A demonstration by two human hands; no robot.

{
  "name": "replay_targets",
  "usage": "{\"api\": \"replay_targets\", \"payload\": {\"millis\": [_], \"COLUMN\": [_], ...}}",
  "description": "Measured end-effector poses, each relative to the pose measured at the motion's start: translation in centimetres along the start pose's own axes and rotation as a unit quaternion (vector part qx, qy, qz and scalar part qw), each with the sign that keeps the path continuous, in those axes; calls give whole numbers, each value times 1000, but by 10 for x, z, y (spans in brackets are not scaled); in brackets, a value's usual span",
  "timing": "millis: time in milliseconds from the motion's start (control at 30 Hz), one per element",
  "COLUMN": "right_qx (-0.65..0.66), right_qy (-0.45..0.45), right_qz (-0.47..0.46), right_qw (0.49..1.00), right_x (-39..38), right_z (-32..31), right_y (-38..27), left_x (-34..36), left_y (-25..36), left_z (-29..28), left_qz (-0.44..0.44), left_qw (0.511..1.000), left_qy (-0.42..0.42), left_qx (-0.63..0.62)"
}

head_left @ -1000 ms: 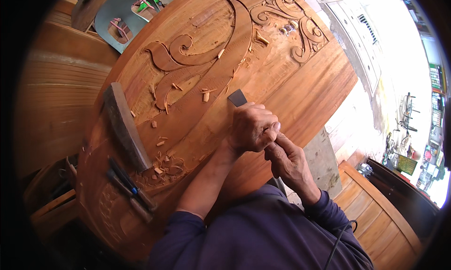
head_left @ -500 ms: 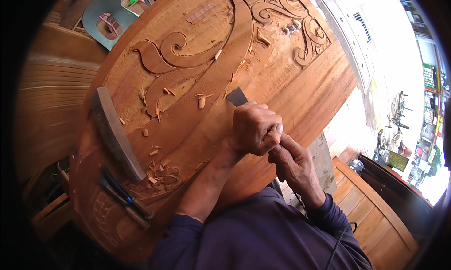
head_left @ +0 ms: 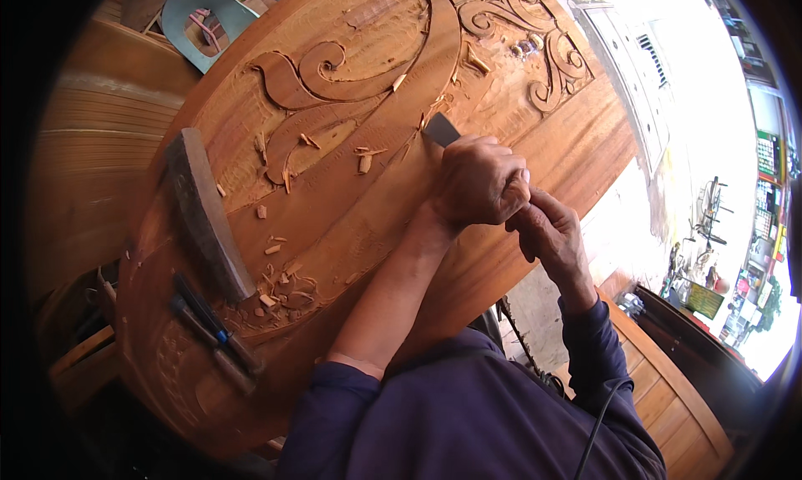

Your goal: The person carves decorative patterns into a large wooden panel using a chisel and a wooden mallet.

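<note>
While both hands keep hold of the flat-bladed chisel [head_left: 441, 130], its blade has shifted farther up the edge of the carved band [head_left: 434, 66] than half a second ago, toward some thin shavings [head_left: 437, 106]. That suggests the work in hand has moved on to a new stretch of this edge. The left hand [head_left: 483, 179] has its fingers curled closed around the tool just behind the blade; the right hand's [head_left: 551, 233] fingers are folded in at the rear end, where the handle is hidden. The chisel lies over the carved wooden panel [head_left: 576, 158], the blade seemingly touching it. A wooden bar [head_left: 209, 217] rests toward the panel's left side.
</note>
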State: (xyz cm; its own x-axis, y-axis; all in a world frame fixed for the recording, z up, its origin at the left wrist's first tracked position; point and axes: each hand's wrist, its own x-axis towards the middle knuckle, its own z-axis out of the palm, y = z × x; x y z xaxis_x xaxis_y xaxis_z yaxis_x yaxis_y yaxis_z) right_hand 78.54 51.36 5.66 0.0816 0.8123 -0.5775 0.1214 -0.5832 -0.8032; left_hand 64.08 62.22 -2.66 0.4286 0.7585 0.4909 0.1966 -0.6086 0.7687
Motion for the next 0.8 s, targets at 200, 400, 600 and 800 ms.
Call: {"api": "replay_targets", "payload": {"millis": [200, 400, 600, 800], "right_qx": [76, 17, 17, 9], "right_qy": [-8, -5, 12, 29], "right_qz": [2, 65, 62, 63], "right_qw": [997, 998, 998, 998], "right_x": [-38, -42, -37, -18], "right_z": [5, 46, 46, 27], "right_y": [39, -16, -25, -20], "left_x": [-29, -41, -35, -17], "left_y": [33, 20, 16, 8], "left_z": [-10, -32, -26, -14], "left_qz": [59, -40, -30, -31], "left_qw": [997, 996, 996, 998], "left_qy": [-27, -46, -14, -6], "left_qx": [-28, -68, -85, -61]}}
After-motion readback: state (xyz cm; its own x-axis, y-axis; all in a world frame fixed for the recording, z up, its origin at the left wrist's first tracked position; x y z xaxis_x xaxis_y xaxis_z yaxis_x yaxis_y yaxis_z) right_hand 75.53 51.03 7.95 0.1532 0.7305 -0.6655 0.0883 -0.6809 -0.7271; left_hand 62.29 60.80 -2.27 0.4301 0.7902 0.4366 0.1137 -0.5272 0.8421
